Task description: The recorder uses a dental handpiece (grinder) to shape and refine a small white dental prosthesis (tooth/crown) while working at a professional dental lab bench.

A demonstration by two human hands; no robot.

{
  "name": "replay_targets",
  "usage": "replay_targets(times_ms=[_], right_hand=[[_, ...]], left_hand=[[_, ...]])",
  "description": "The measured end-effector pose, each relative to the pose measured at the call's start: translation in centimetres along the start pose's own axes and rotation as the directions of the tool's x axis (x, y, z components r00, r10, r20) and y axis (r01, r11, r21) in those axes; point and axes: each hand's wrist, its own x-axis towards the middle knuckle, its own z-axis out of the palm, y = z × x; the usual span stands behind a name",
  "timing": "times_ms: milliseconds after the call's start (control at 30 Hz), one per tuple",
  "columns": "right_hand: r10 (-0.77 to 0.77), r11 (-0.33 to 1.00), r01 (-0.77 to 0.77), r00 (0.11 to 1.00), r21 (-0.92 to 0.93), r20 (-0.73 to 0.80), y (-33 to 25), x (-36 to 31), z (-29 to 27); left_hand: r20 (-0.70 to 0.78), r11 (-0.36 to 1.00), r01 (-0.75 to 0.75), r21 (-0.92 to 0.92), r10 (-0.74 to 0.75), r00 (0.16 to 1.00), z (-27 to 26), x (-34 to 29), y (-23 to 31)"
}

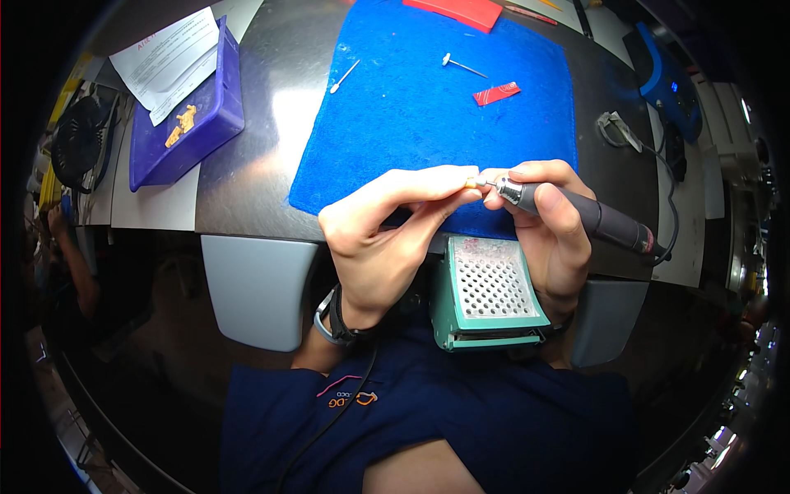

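Observation:
My left hand (383, 230) pinches a small yellowish piece (471, 183) between thumb and fingers; most of it is hidden by the fingertips. My right hand (555, 239) is wrapped round a dark rotary handpiece (605, 221), held much like a pen. The handpiece's thin bit points left, its tip at or very near the small piece; I cannot tell whether they touch. The fingertips of both hands nearly meet above the near edge of a blue towel (428, 123).
Two loose rotary bits (344, 77) and a red strip (497, 94) lie on the towel. At left stands a purple bin (189, 156) with yellowish pieces (182, 125) and paper (169, 62). A green perforated box (494, 284) sits below my hands. A blue device (666, 86) stands right.

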Motion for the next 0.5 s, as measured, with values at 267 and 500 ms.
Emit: replay_targets(times_ms=[267,500], right_hand=[[0.009,1.000,-0.009,1.000,-0.008,0.008,0.05,0.07,-0.17],[-0.005,1.000,0.004,1.000,0.028,0.028,0.12,0.07,-0.21]], left_hand=[[-0.007,1.000,0.017,-0.022,-0.017,1.000,0.06,-0.07,0.04],[-0.008,0.999,0.022,-0.026,-0.022,1.000,0.05,0.00,0.05]])
